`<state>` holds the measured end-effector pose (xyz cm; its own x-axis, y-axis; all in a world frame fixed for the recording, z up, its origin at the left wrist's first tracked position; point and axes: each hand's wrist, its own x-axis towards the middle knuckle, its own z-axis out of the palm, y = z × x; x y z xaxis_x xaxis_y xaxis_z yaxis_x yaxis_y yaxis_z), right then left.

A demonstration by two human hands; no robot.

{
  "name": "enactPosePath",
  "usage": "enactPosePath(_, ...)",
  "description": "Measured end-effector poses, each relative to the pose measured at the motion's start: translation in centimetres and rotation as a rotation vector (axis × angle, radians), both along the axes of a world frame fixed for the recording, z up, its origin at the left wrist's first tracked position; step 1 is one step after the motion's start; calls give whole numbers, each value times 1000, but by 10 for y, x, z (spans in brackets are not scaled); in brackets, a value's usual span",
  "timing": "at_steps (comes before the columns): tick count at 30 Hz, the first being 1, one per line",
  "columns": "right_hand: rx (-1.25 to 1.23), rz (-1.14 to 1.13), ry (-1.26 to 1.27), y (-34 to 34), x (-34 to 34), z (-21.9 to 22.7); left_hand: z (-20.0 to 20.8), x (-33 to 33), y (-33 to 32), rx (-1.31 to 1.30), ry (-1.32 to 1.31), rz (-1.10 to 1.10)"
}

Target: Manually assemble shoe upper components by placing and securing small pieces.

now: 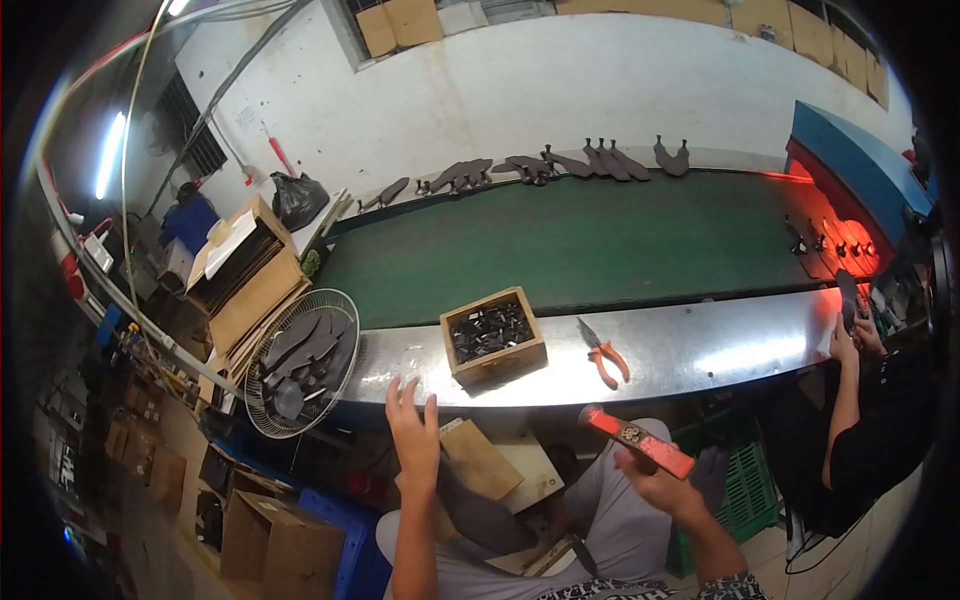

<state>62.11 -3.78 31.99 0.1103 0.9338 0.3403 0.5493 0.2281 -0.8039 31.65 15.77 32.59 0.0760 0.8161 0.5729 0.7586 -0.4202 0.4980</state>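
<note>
Dark blade (485, 515) lies across the person's lap at six o'clock, its upper end under the left hand (415, 435), whose fingers are spread and press on it. The green conveyor belt (580, 245) runs across twelve o'clock, dark blades along its far edge. The wire fan guard (345, 305) at nine o'clock holds more blades. At five o'clock the right hand (660, 485) is clamped on a red-handled hammer (640, 442). A wooden box (493, 335) and orange pliers (605, 358) sit on the steel ledge.
</note>
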Motion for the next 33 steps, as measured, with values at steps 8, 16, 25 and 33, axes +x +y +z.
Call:
enactPosePath(8, -320, -145, 722, -11, -37, -11, -17, 74, 143, -111, 485, -247)
enactPosePath(16, -366, -134, 792, -2, -30, -23, -17, 64, 147, -107, 417, -287)
enactPosePath(25, -327, -59, 848, 16, -37, -3, -24, 42, 137, 11, 9, -293)
enactPosePath(33, -111, -28, 652, 32, -52, 22, -7, 47, 76, -115, -220, -374)
